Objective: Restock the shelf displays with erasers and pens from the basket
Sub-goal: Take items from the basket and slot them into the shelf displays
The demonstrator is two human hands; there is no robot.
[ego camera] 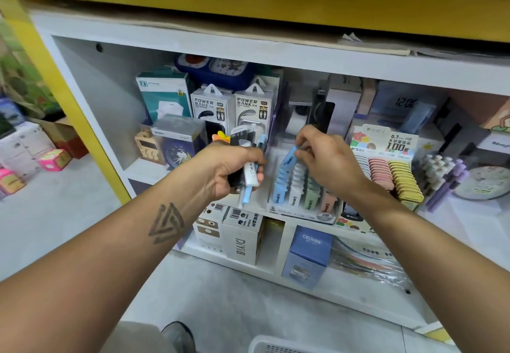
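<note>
**Blue eraser going into the display while the other hand keeps a bundle**

Head view: the right hand [328, 159] is pinching a blue eraser [289, 156] between thumb and fingertips, its grip closed tight on the eraser's upper end. The eraser is sitting tilted just below and to the left of that grip, at the top of the blue row in the eraser display [302, 187]. White, green and pink rows are lying directly under the right palm and wrist, running down toward the front lip of the display box.

The left hand [234, 170] is curling its fingers round a bundle of pens and erasers [249, 170]; this grip is fully wrapped, with a white piece and a pale blue piece poking out below the fingers and dark and blue ends sticking up above them. An orange flower-shaped top [220, 136] is showing just above the left grip. The bundle is hanging just left of the display, apart from the right hand.

Behind the left grip, two power bank boxes [234, 107] are standing upright at the back of the shelf [276, 57]. To the right of the right grip, pink and yellow lead cases [392, 176] are lying in rows. Well below both grips, at the bottom edge, the rim of a white basket [276, 345] is peeking in on the floor.
</note>
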